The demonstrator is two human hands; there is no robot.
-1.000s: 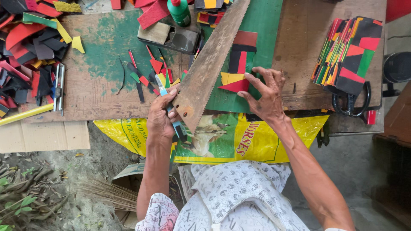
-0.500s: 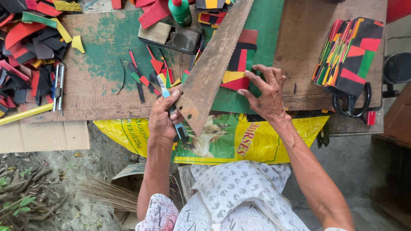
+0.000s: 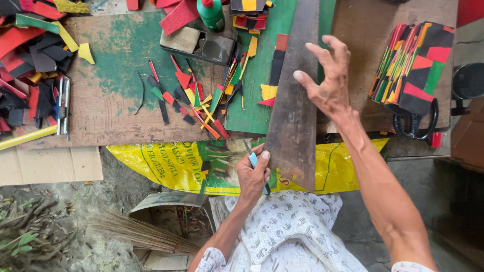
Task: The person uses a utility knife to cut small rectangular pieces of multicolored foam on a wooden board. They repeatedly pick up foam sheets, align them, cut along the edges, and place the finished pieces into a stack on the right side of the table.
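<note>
Nearest: left hand (image 3: pixel 253 174), fingers curled tight round a small blue-handled craft knife (image 3: pixel 252 160), blade end up against the left edge of the long dark worn wooden plank (image 3: pixel 293 100). The plank lies nearly straight away from the body, near end over the yellow-and-green woven plastic sack (image 3: pixel 171 163) at the desk's front edge, far end up on the green cutting mat (image 3: pixel 259 95).

Right hand (image 3: pixel 327 83) is further up, fingers spread wide and flat, holding nothing, pressing the plank's right side w/ palm partly off onto the bare wood desk (image 3: pixel 108 118).

To do this well, probably: keep steady downward weight on the plank so it can't pivot, run the blade snug along the edge in one pull toward the body, keep fingertips back from the cutting side.

Around & in the way: red, yellow, black & green foam offcuts (image 3: pixel 201 103) litter the mat just left of the plank; scraps under the straightedge would rock it. A black-yellow-red strip piece (image 3: pixel 275 75) pokes out from beneath the left edge.

Further: grey metal tin (image 3: pixel 206 45), green glue bottle w/ red cap (image 3: pixel 212 14), stack of striped multicolour sheets (image 3: pixel 411 65) at right, black-handled scissors (image 3: pixel 416 126) below it, a heap of red & black scraps (image 3: pixel 25 60) far left.
</note>
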